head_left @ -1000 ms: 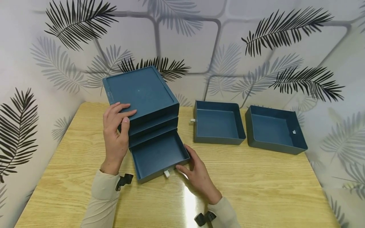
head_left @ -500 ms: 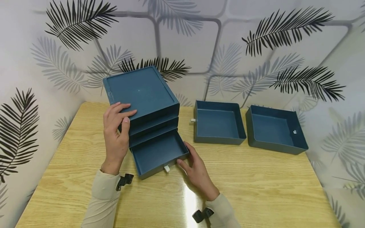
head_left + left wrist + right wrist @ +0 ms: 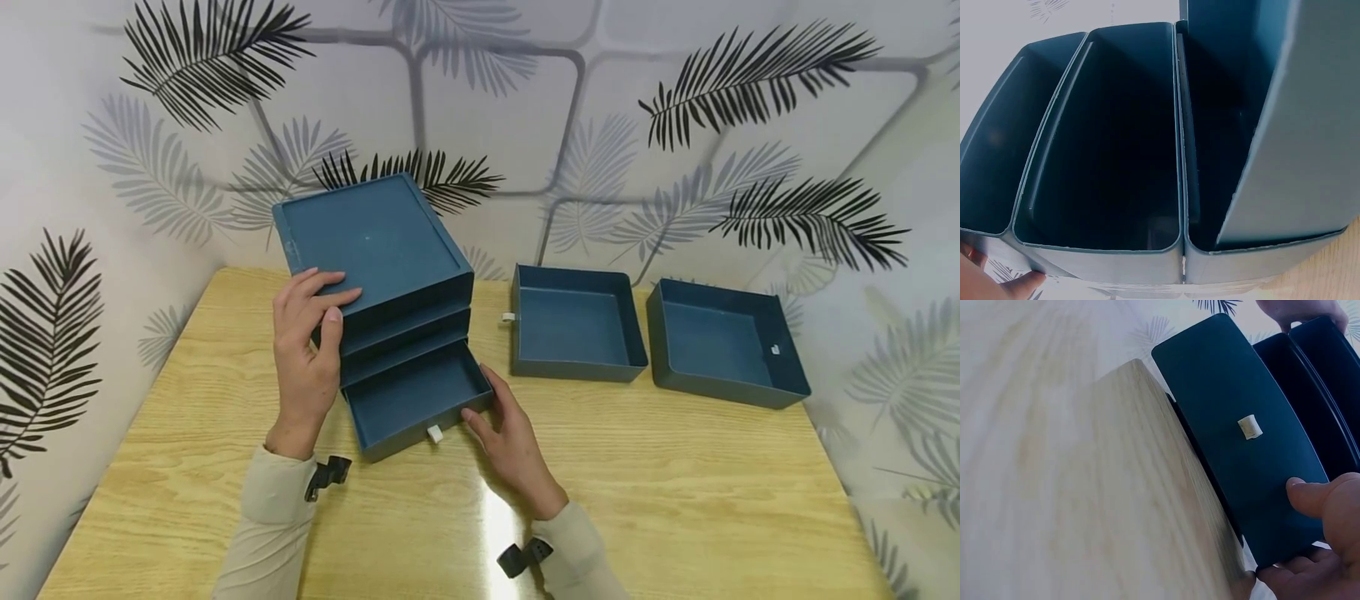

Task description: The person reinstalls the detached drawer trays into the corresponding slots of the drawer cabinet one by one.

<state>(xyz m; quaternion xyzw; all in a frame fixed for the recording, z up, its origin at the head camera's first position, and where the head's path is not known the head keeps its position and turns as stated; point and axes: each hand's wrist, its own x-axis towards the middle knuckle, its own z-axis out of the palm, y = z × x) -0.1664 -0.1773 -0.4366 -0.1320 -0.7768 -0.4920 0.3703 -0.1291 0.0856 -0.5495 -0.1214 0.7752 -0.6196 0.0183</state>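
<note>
One drawer [image 3: 416, 396] juts partway from the bottom of one three-slot cabinet [image 3: 371, 237]. The right hand [image 3: 517, 442] pinches its right front corner; the left hand [image 3: 306, 358], fingers extended, rests on the cabinet's top edge. Two loose drawers [image 3: 573, 325] [image 3: 712, 342] stand rightward on one table [image 3: 675, 500].

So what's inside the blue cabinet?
A drawer sits partway in the bottom slot, its rear hidden; the middle slot and top slot show nothing inside, though their backs are dark.
</note>
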